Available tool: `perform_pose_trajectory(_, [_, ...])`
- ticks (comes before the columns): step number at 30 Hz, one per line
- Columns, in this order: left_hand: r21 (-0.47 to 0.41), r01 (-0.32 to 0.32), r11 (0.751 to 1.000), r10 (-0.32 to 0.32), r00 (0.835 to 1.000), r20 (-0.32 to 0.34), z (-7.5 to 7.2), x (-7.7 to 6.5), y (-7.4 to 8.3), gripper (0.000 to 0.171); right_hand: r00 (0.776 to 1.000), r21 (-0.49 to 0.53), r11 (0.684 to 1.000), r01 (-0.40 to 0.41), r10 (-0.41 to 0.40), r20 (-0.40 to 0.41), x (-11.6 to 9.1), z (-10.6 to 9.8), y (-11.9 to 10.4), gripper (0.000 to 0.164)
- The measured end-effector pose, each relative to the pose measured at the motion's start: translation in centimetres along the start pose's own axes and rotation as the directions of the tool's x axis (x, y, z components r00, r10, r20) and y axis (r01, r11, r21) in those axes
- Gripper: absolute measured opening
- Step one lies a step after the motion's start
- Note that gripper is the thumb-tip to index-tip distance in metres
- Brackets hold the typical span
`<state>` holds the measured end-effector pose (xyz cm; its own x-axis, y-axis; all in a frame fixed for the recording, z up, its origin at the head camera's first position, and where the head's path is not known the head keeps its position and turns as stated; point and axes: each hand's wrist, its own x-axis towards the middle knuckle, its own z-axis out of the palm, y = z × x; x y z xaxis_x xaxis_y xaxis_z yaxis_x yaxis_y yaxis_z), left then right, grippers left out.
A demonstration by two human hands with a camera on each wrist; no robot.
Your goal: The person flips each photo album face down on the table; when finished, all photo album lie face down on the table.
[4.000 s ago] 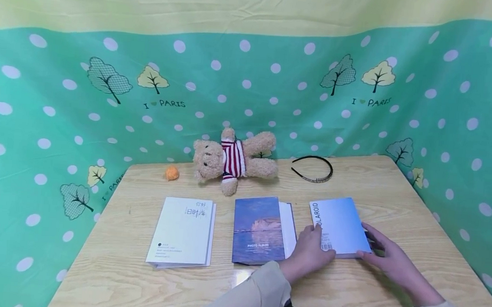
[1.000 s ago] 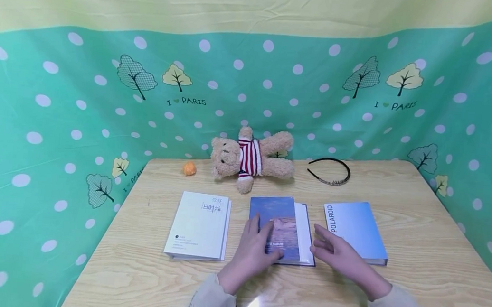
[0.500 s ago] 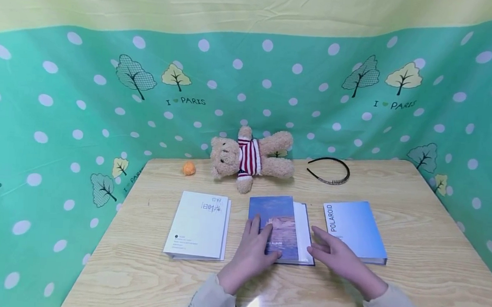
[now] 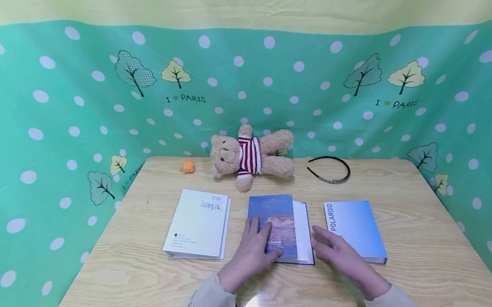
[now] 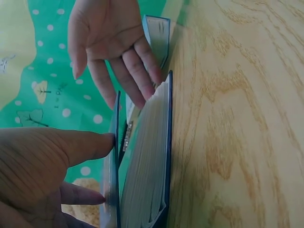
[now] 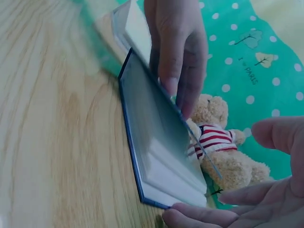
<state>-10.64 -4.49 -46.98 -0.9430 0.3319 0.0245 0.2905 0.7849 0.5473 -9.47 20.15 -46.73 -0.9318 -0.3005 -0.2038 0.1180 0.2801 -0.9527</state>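
Note:
In the head view, a photo album (image 4: 272, 205) with a sea-and-rock picture lies at the table's middle. My left hand (image 4: 253, 249) rests fingertips on its front cover, fingers spread. In the left wrist view, that cover (image 5: 117, 190) stands slightly raised above the white pages (image 5: 147, 156). Beside the album's right edge is my right hand (image 4: 339, 257), its fingers extended. The right wrist view has its fingertips (image 6: 185, 216) at the lower page edge; I cannot tell if they touch. A blue POLAROID album (image 4: 360, 228) lies just beyond that hand, partly hidden by it.
On the left lies a white album (image 4: 198, 226) with handwritten-style characters. Along the back are an orange fluffy ball (image 4: 189, 166), a teddy bear (image 4: 250, 156) on its back in a striped shirt and a black headband (image 4: 334, 179). A green dotted cloth (image 4: 241, 105) hangs behind the table.
Four seconds ago both hands held the sides of the POLAROID album. They have since moved left to the photo album, and over the last second they stay nearly still.

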Motion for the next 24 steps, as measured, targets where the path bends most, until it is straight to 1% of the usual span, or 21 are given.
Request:
perform_pose_trajectory(3, [-0.009, 0.003, 1.000, -0.003, 1.000, 0.000, 0.08, -0.03, -0.06, 0.078, 1.000, 0.090, 0.996, -0.019, 0.019, 0.000, -0.06, -0.14, -0.21, 0.071])
perform_pose_trajectory(6, [-0.013, 0.012, 1.000, -0.012, 1.000, 0.003, 0.13, -0.06, -0.13, 0.078, 0.999, 0.139, 0.989, -0.039, 0.039, 0.001, -0.13, -0.24, -0.45, 0.069])
perform_pose_trajectory(8, [-0.011, 0.014, 1.000, -0.014, 1.000, 0.005, 0.17, -0.04, -0.15, 0.078, 0.999, 0.153, 0.987, -0.042, 0.041, 0.010, -0.23, -0.25, -0.58, 0.068])
perform_pose_trajectory(11, [-0.009, 0.013, 1.000, -0.013, 1.000, 0.000, 0.18, -0.01, -0.18, 0.078, 0.998, 0.171, 0.984, -0.055, 0.056, 0.001, -0.25, -0.14, -0.67, 0.068])
perform_pose_trajectory(17, [-0.017, 0.024, 1.000, -0.024, 1.000, 0.002, 0.31, 0.13, -0.39, 0.082, 0.999, 0.200, 0.979, -0.042, 0.048, -0.025, -0.04, 0.19, -0.69, 0.066])
perform_pose_trajectory(24, [-0.028, 0.025, 0.999, -0.024, 1.000, 0.016, 0.42, 0.21, -0.62, 0.081, 0.993, 0.264, 0.961, -0.076, 0.096, -0.065, 0.09, 0.64, -0.83, 0.062])
